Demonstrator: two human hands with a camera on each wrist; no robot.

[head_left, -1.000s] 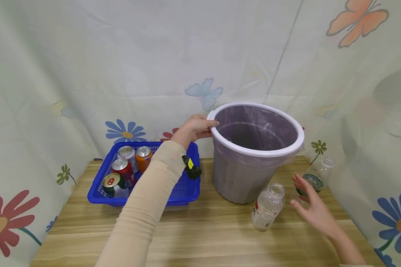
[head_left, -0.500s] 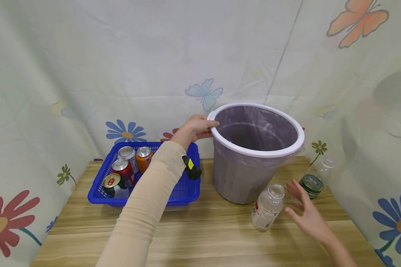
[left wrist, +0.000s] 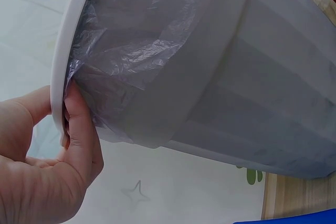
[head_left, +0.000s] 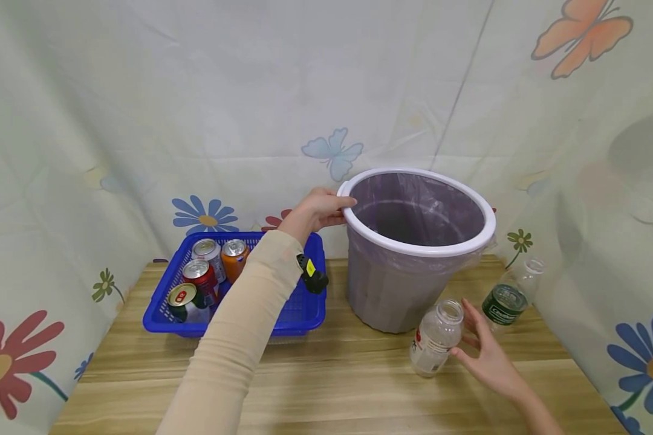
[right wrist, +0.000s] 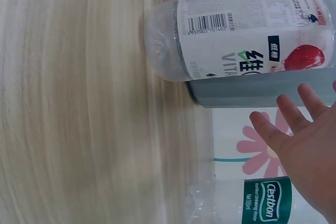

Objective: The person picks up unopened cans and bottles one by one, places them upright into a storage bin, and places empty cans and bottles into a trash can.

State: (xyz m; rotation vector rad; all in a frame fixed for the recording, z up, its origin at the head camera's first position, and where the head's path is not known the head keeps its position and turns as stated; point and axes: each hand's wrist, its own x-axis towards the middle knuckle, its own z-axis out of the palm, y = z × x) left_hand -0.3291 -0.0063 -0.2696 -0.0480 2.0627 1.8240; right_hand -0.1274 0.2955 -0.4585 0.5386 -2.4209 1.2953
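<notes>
My left hand [head_left: 322, 209] grips the white rim [head_left: 413, 245] of a grey trash bin [head_left: 389, 296], thumb on top and fingers underneath. A thin clear bag lines the bin and folds over its outside [left wrist: 142, 35]. Beside the bin's front stands a clear, capless plastic bottle [head_left: 434, 341] with a white label bearing a red fruit [right wrist: 252, 35]. Spread fingers of my right hand [head_left: 490, 360] are at this bottle's right side, the thumb tip close to it. Behind that hand is a second clear bottle with a green label [head_left: 503, 304].
A blue plastic basket [head_left: 298, 314] at the left holds several drink cans [head_left: 200, 278], partly behind my left sleeve [head_left: 245, 308]. All stand on a wood-grain table [head_left: 337, 386]. A flower-printed curtain [head_left: 250, 109] hangs close around the back and sides.
My right hand has moved left, away from the green-labelled bottle, to beside the white-labelled one. The green label is now less covered. My left hand stays on the rim.
</notes>
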